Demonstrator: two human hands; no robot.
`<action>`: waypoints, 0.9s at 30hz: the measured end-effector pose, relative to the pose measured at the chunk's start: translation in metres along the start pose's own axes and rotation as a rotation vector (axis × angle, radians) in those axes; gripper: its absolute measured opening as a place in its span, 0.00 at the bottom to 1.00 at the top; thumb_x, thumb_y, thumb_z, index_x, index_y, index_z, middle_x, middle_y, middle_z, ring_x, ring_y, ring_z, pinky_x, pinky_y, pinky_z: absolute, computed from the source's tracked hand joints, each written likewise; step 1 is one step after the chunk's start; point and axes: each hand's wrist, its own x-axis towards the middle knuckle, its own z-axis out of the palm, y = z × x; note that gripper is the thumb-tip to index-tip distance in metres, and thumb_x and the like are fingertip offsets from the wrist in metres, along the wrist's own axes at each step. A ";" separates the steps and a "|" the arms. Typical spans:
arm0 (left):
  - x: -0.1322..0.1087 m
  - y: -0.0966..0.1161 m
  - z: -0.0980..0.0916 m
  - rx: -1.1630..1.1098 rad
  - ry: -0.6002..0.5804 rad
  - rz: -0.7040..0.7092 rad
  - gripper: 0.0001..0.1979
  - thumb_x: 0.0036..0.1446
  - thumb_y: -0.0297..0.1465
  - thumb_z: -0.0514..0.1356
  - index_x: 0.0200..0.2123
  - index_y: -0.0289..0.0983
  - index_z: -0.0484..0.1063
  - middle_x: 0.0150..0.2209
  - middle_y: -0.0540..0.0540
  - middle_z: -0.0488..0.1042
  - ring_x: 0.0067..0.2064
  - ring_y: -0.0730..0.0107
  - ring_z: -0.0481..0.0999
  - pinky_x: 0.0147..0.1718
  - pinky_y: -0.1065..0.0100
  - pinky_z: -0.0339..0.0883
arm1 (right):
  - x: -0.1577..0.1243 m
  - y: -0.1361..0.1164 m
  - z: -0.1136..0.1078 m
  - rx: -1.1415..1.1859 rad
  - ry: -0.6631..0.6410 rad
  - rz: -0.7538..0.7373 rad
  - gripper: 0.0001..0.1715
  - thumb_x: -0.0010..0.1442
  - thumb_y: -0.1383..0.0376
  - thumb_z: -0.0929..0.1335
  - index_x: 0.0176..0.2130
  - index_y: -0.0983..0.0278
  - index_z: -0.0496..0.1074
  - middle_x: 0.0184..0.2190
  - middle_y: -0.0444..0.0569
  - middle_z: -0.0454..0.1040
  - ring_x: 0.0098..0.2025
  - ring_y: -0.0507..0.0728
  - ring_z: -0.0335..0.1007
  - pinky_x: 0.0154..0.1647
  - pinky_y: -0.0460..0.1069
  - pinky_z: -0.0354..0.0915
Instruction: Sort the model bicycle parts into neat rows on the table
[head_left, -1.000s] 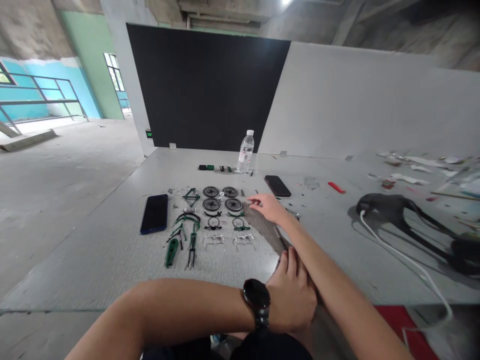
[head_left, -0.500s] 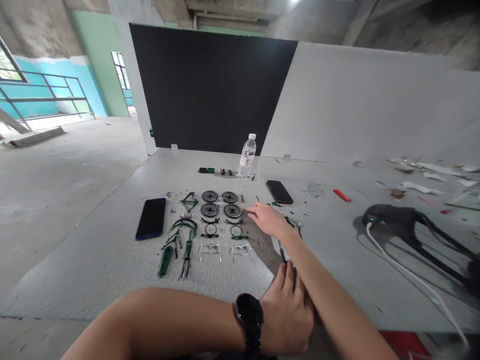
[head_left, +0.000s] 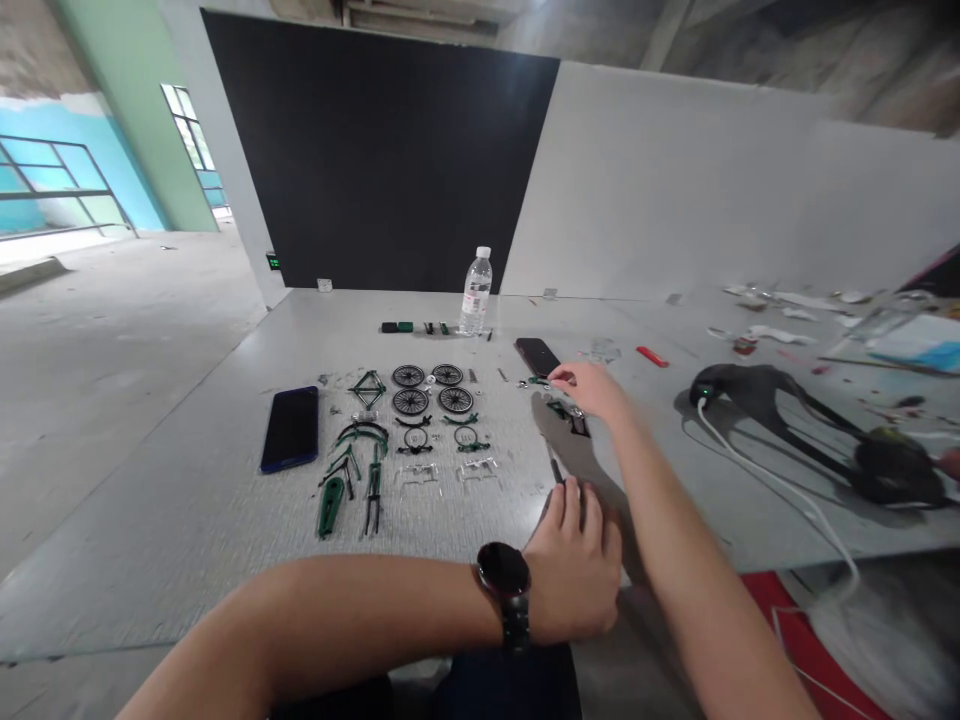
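Note:
My left hand (head_left: 576, 565), with a black watch (head_left: 504, 572) on its wrist, lies at the table's front edge, fingers over a dark thin tool (head_left: 556, 468); its grip is hard to make out. My right hand (head_left: 592, 388) reaches over the table, thumb and forefinger pinched beside small green parts (head_left: 538, 380) near a black phone (head_left: 537, 356). Whatever is between its fingertips is too small to tell. Left of it lie spoked wheels (head_left: 455, 399), a green diamond-shaped frame (head_left: 368, 389), a black fork (head_left: 373, 497), a green case (head_left: 329, 505) and clear plastic parts (head_left: 420, 480).
A blue-edged phone (head_left: 291, 428) lies at the left. Behind the parts stands a water bottle (head_left: 476, 292). A red object (head_left: 652, 356) and a black headset-like device (head_left: 750, 385) with a white cable (head_left: 780, 485) are at the right. A panel (head_left: 382, 160) stands behind.
My right hand has moved right, from beside the wheels to the small green parts near the black phone. The camera view has shifted. My left hand remains at the front edge.

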 end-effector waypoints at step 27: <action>-0.001 -0.003 -0.006 0.043 -0.043 0.041 0.39 0.61 0.47 0.57 0.64 0.21 0.64 0.65 0.22 0.63 0.67 0.32 0.62 0.63 0.46 0.49 | 0.002 -0.056 0.030 -0.046 0.019 -0.206 0.12 0.66 0.60 0.68 0.42 0.57 0.83 0.44 0.50 0.83 0.44 0.61 0.76 0.43 0.52 0.67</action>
